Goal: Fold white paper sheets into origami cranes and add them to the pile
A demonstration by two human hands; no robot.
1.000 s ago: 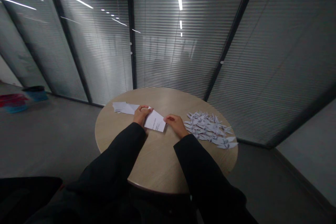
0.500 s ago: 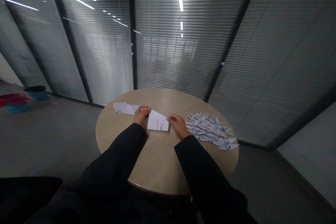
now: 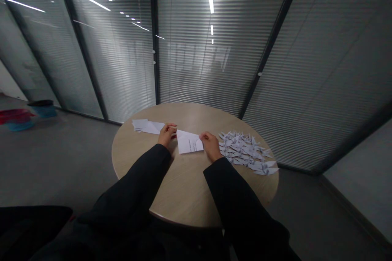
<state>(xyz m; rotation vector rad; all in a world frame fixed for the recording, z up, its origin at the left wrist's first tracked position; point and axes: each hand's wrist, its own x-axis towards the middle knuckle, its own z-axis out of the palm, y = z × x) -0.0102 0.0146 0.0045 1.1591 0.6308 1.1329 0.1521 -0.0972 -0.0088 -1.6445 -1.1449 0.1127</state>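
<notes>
A white sheet of paper (image 3: 189,142) with a few lines of print is held up over the round table. My right hand (image 3: 210,145) pinches its upper right corner between thumb and fingers. At its upper left corner, my left hand (image 3: 167,134) has its fingers closed on the edge. Behind my left hand lies a fanned stack of white paper sheets (image 3: 147,126). Just past my right hand spreads a pile of folded white paper cranes (image 3: 245,151).
The round wooden table (image 3: 183,195) stands against a glass partition with blinds (image 3: 202,65). On the floor at the left are a blue bin with a red liner (image 3: 16,120) and another with a dark liner (image 3: 44,109). A dark object (image 3: 30,228) is at the lower left.
The sheet has shifted a little to the right and turned slightly, so more of its print shows. Both hands have moved slightly to the right with it.
</notes>
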